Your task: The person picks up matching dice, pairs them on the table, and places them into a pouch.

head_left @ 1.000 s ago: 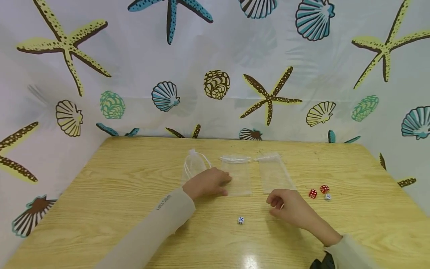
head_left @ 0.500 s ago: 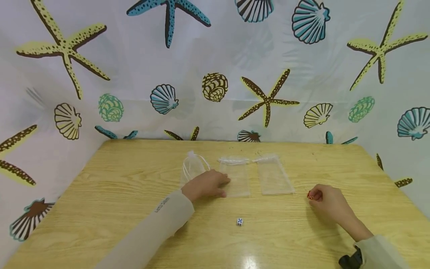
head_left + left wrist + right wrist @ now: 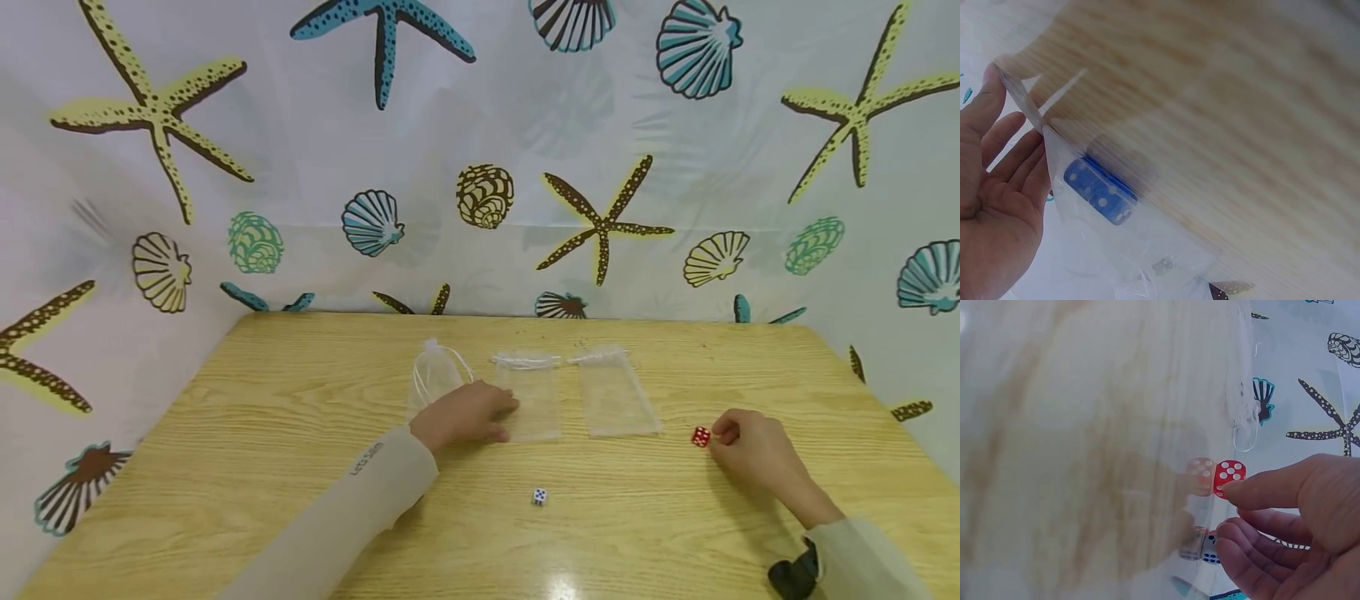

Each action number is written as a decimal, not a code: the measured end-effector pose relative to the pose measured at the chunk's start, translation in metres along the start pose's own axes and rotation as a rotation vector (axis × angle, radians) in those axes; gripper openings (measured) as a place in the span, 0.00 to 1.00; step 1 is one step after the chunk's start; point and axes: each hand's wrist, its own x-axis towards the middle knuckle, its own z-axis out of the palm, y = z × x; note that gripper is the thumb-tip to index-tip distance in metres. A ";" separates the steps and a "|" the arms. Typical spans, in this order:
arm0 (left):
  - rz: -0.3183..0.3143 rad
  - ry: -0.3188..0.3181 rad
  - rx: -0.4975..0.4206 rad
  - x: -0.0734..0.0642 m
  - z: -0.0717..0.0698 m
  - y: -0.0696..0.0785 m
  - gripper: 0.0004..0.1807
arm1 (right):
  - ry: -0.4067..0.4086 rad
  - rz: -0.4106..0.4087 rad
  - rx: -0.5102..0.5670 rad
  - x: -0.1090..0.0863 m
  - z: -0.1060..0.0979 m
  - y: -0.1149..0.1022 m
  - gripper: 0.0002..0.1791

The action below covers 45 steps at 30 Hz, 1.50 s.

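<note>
Three sheer drawstring pouches lie in a row: the left pouch (image 3: pixel 431 371), the middle pouch (image 3: pixel 536 404) and the right pouch (image 3: pixel 617 396). My left hand (image 3: pixel 468 412) rests at the middle pouch's left edge, covering part of the left one. In the left wrist view its fingers are extended beside a blue die (image 3: pixel 1100 190) under sheer fabric. At the right, my right hand (image 3: pixel 757 450) is low over the table, fingertips right at a red die (image 3: pixel 701 437). The right wrist view shows a white die (image 3: pixel 1211 547) by its lower fingers; I cannot tell whether they pinch anything.
Nearer the front of the wooden table (image 3: pixel 300 350) sits a lone white die (image 3: pixel 539 497) with blue dots. A patterned sheet (image 3: pixel 420 125) with starfish and shells hangs behind the table and along its sides.
My right hand has moved right from in front of the right pouch to the dice, covering them, then shifted slightly further right, uncovering one red die. My left hand stays in place.
</note>
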 end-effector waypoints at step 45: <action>0.000 0.010 -0.043 -0.001 0.000 0.001 0.28 | -0.142 -0.172 0.179 -0.008 0.033 -0.110 0.04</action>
